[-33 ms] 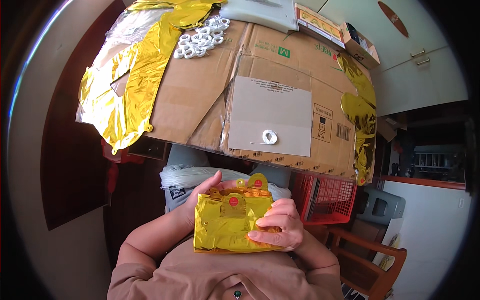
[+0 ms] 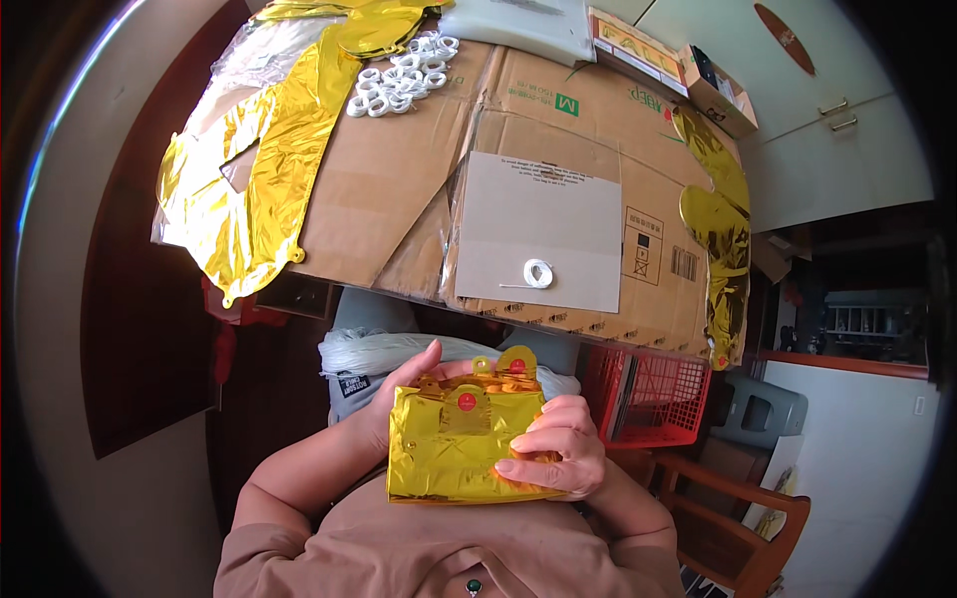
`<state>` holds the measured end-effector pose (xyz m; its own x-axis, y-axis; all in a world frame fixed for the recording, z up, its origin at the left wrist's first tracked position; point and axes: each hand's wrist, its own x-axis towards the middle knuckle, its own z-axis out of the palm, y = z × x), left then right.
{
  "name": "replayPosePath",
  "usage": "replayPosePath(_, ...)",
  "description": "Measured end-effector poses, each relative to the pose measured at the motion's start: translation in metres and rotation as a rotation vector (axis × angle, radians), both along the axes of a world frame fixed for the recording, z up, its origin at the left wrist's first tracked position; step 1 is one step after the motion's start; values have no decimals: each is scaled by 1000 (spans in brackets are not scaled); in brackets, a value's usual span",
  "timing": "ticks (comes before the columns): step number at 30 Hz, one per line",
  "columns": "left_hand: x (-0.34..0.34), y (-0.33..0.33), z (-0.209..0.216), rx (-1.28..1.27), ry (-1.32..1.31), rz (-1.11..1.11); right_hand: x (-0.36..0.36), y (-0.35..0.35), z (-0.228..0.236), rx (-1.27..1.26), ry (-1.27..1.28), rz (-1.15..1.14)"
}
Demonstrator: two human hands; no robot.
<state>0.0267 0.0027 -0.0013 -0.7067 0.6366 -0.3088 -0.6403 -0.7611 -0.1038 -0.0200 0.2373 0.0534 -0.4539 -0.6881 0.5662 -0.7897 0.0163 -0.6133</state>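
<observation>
Foil balloons (image 2: 449, 460), gold and folded, are held by the left hand (image 2: 401, 383) from behind and the right hand (image 2: 565, 448) at their right side.

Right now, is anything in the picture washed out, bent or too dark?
Head view: glare whitens patches of the gold balloon on the left; head view: the cardboard's near edge looks curved, corners fall to black, and a pale streak follows the left rim; head view: deep shade under the table, while the right hand looks fairly sharp.
</observation>
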Motion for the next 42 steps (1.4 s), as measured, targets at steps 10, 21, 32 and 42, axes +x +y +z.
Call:
replayPosePath(10,14,11,-24,74,326,238,1,0,-14,-235,-692,-270)
replayPosePath(21,1,23,5,-459,208,143,-9,-14,-29,-430,-1317,-424)
replayPosePath(32,-5,27,5,-516,210,203,-12,-10,-33,-588,-1632,-172)
replayPosePath(42,-4,36,-9,-694,254,175,-11,-2,-50,-562,-1521,-304)
